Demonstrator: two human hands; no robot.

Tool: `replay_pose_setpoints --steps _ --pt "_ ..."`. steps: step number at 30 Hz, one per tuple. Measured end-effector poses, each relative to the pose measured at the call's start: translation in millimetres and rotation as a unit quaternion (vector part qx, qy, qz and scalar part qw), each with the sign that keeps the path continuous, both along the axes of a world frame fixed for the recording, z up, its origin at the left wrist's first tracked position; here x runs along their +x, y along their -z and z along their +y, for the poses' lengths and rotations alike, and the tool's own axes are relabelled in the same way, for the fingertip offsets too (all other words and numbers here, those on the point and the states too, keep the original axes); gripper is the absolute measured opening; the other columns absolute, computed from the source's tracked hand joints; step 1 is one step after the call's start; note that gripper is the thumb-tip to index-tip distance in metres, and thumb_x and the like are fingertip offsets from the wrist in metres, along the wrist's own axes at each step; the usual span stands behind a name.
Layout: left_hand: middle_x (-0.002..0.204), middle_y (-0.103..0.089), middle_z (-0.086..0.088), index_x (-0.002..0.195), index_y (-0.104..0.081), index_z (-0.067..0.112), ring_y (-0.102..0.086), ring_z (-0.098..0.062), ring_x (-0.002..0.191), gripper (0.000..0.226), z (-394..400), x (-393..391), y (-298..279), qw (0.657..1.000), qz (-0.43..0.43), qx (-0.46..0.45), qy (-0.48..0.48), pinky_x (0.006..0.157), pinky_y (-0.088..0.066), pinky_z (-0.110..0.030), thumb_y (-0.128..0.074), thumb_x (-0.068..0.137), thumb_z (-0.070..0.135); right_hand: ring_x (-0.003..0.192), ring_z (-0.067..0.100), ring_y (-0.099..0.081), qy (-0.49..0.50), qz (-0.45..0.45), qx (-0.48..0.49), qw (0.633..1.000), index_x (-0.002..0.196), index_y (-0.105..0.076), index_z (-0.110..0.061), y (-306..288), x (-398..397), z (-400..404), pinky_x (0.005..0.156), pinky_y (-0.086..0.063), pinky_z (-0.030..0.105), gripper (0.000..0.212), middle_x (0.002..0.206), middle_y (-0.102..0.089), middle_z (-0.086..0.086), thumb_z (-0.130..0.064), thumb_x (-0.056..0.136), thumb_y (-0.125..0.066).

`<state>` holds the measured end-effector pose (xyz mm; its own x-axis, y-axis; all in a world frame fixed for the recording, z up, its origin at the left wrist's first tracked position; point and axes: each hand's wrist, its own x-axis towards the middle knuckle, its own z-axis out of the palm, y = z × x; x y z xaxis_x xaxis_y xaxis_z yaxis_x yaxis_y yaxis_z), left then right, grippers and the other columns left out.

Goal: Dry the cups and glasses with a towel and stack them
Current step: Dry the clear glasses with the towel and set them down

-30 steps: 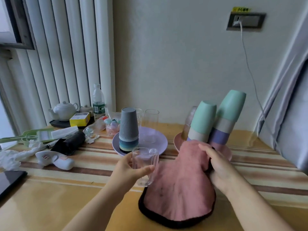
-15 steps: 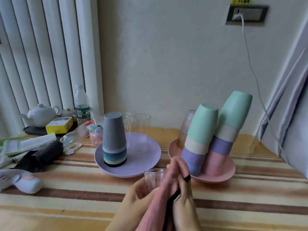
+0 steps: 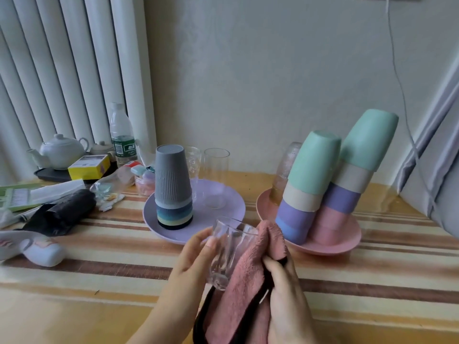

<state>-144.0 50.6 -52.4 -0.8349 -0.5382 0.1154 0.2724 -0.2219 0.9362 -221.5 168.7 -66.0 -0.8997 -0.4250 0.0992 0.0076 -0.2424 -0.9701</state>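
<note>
Drying step: a clear glass [image 3: 229,252] is being gripped above the table [image 3: 99,281] by the left hand [image 3: 192,260] and wiped with the pink towel [image 3: 246,281] pinched in the right hand [image 3: 285,291], stacking on the purple plate [image 3: 223,194] likely being needed next.

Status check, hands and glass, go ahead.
Left hand grips clear glass. Right hand holds pink towel against it. Nothing in the way.

At the table's [image 3: 74,274] far left edge I note a white teapot [image 3: 59,151] on a dark tray [image 3: 47,174], a yellow box [image 3: 89,166], a water bottle [image 3: 122,136], a black pouch [image 3: 62,212], and a white cable [image 3: 400,78] on the wall.
</note>
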Motion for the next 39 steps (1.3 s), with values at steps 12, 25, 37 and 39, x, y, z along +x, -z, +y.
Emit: replay_pose_setpoints --steps 12,25,37,39 --pt "0.1 -0.076 0.007 0.099 -0.072 0.023 -0.068 -0.001 0.094 0.03 24.8 1.4 -1.3 0.994 -0.034 -0.067 0.082 0.075 -0.05 -0.012 -0.052 0.08 0.033 0.104 -0.031 -0.043 0.062 0.097 -0.043 0.992 0.117 -0.036 -0.046 -21.2 32.6 -7.9 0.082 -0.032 -0.006 0.041 0.105 -0.046 -0.057 -0.042 0.085 -0.062" --pt "0.116 -0.068 -0.022 0.111 -0.071 0.005 -0.069 -0.032 0.101 0.038 17.4 -3.3 2.9 0.99 0.008 0.094 0.104 0.084 -0.058 -0.037 -0.057 0.091 0.034 0.12 0.014 -0.057 -0.028 -0.04 -0.075 0.996 0.131 -0.053 -0.032 -16.2 15.3 4.3 0.108 -0.039 0.043 0.068 0.129 -0.061 -0.006 -0.066 0.072 -0.054" --pt "0.104 -0.063 0.003 0.101 -0.063 0.037 -0.061 -0.007 0.095 0.063 7.9 2.3 7.4 0.972 -0.067 -0.223 0.014 0.085 -0.046 -0.027 -0.053 0.061 0.084 0.12 -0.023 -0.038 0.034 0.078 -0.029 0.996 0.119 -0.045 -0.056 -11.0 19.8 1.6 0.104 -0.031 0.006 0.041 0.126 -0.042 -0.048 -0.048 0.079 -0.042" --pt "0.1 -0.065 0.007 0.093 -0.065 0.04 -0.061 -0.003 0.09 0.051 8.2 3.9 5.4 0.974 -0.061 -0.218 0.018 0.079 -0.044 -0.018 -0.059 0.06 0.078 0.122 -0.022 -0.037 0.008 0.104 -0.028 0.994 0.126 -0.04 -0.047 -10.3 23.3 0.4 0.097 -0.031 0.0 0.045 0.127 -0.04 -0.048 -0.042 0.082 -0.041"
